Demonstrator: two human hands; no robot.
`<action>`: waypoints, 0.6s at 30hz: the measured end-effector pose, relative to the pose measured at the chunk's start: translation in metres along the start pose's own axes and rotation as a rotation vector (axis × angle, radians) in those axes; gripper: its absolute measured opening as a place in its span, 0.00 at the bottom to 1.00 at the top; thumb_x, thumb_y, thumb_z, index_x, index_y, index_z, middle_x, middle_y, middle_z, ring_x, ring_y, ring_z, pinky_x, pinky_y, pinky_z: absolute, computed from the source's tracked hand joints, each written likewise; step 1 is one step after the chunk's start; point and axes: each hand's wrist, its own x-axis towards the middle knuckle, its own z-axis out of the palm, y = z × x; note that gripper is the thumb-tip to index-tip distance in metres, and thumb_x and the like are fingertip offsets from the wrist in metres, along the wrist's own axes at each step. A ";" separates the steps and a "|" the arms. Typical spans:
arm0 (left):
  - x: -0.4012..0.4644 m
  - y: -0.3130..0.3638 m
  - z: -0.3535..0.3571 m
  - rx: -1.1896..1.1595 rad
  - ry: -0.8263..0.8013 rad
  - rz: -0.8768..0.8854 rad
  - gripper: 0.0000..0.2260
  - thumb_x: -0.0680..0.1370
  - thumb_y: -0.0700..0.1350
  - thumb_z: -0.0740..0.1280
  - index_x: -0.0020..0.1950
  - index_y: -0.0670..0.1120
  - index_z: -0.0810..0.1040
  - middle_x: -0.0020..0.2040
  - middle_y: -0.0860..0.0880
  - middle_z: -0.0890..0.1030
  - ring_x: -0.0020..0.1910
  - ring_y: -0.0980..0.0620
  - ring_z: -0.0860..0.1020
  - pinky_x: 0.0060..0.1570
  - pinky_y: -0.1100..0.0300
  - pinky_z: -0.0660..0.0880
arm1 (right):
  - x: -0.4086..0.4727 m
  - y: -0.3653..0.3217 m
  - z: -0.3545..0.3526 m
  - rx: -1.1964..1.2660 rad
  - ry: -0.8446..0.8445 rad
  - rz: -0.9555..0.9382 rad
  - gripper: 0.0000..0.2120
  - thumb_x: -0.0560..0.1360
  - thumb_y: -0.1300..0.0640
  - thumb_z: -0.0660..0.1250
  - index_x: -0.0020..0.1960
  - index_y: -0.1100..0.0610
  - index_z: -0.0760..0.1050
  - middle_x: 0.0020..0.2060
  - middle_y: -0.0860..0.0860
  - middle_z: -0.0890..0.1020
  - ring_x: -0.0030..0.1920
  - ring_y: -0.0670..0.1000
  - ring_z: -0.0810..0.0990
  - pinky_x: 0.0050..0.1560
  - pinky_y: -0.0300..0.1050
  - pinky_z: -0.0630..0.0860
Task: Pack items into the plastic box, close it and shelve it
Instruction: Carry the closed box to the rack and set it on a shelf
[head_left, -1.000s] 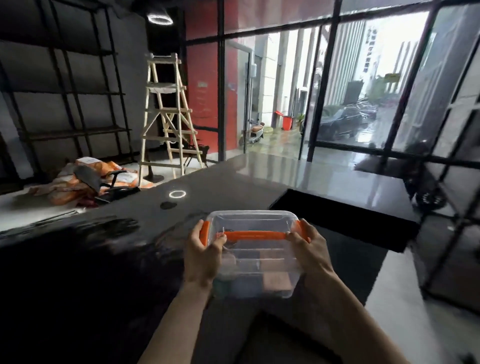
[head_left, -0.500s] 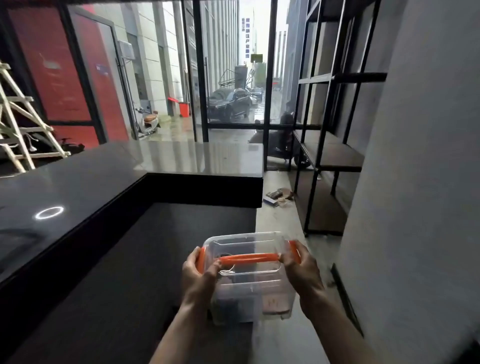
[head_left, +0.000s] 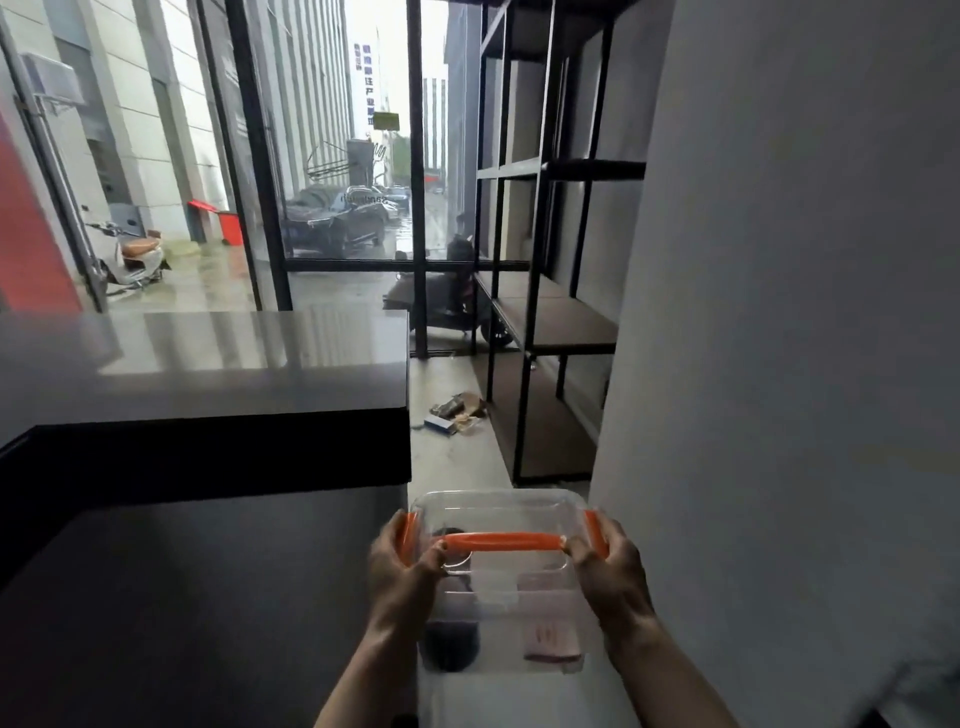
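I carry a clear plastic box (head_left: 501, 597) with a closed lid, an orange handle (head_left: 501, 541) and orange side clips, held in the air low in the view. My left hand (head_left: 402, 574) grips its left side and my right hand (head_left: 613, 577) grips its right side. A dark round item and a pinkish flat item show through the walls. A black metal shelf unit (head_left: 550, 322) with brown boards stands ahead on the right, well beyond the box.
A dark counter (head_left: 208, 374) runs along the left, its end just left of the box. A grey wall (head_left: 779, 364) fills the right. Small debris (head_left: 454, 413) lies on the floor by the shelf's foot. A narrow floor passage leads ahead between counter and wall.
The view has swung right, away from the ladder and counter top, toward the passage and shelf unit. Both hands keep the same hold on the box, which now hangs over the floor.
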 end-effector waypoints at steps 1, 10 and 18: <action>0.021 0.001 0.011 -0.007 -0.015 0.003 0.35 0.71 0.43 0.76 0.76 0.42 0.66 0.70 0.40 0.73 0.66 0.41 0.74 0.67 0.42 0.71 | 0.021 -0.003 0.004 -0.001 0.024 -0.001 0.29 0.80 0.56 0.66 0.79 0.52 0.63 0.67 0.58 0.77 0.55 0.56 0.77 0.54 0.51 0.78; 0.214 0.023 0.093 -0.021 -0.123 0.034 0.33 0.74 0.44 0.74 0.77 0.47 0.65 0.73 0.44 0.71 0.69 0.44 0.73 0.68 0.42 0.71 | 0.203 -0.033 0.039 -0.043 0.160 -0.012 0.29 0.79 0.58 0.67 0.79 0.52 0.65 0.73 0.55 0.74 0.65 0.57 0.75 0.62 0.48 0.72; 0.333 0.024 0.159 -0.003 -0.141 0.038 0.32 0.76 0.44 0.72 0.78 0.47 0.64 0.73 0.45 0.69 0.69 0.44 0.72 0.65 0.49 0.73 | 0.332 -0.040 0.059 -0.046 0.192 0.020 0.29 0.79 0.56 0.67 0.78 0.52 0.65 0.73 0.56 0.74 0.69 0.60 0.74 0.68 0.57 0.75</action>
